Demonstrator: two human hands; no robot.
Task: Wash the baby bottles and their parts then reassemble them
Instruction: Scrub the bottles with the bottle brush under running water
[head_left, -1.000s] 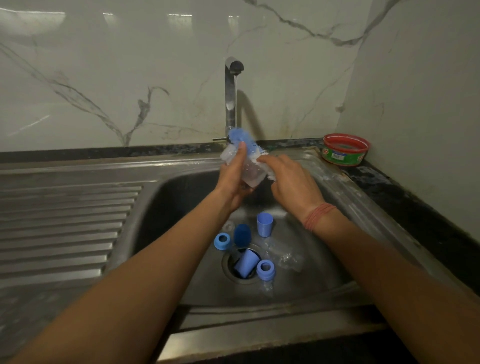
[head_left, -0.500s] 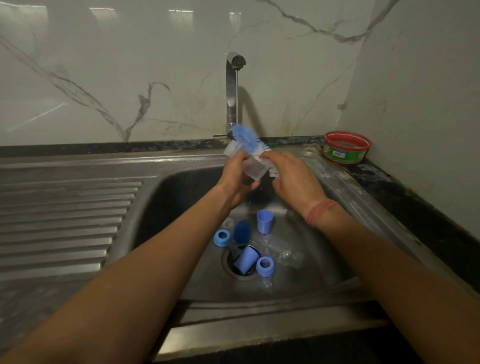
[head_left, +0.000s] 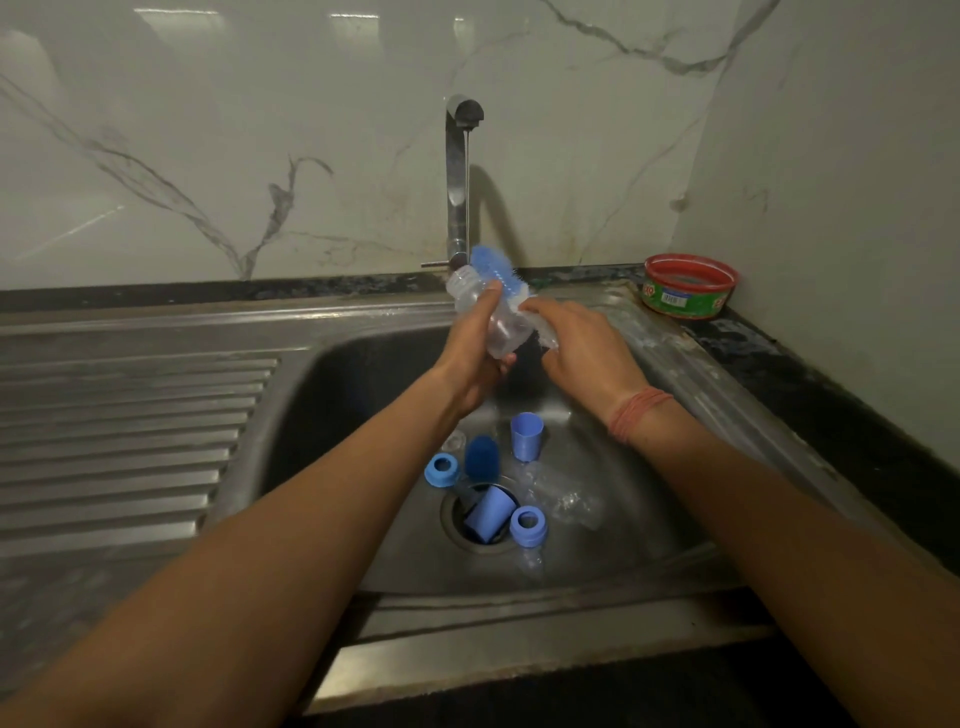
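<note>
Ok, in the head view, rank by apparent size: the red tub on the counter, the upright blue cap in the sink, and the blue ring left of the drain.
1. red tub, clearly largest, though farthest away.
2. upright blue cap.
3. blue ring, a little smaller than the cap; close call.

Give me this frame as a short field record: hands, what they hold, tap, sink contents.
left hand: grips clear bottle
right hand: holds brush against the bottle
tap: thin stream running
sink: two blue caps, two blue rings, second clear bottle lying down
counter right: red tub
</note>
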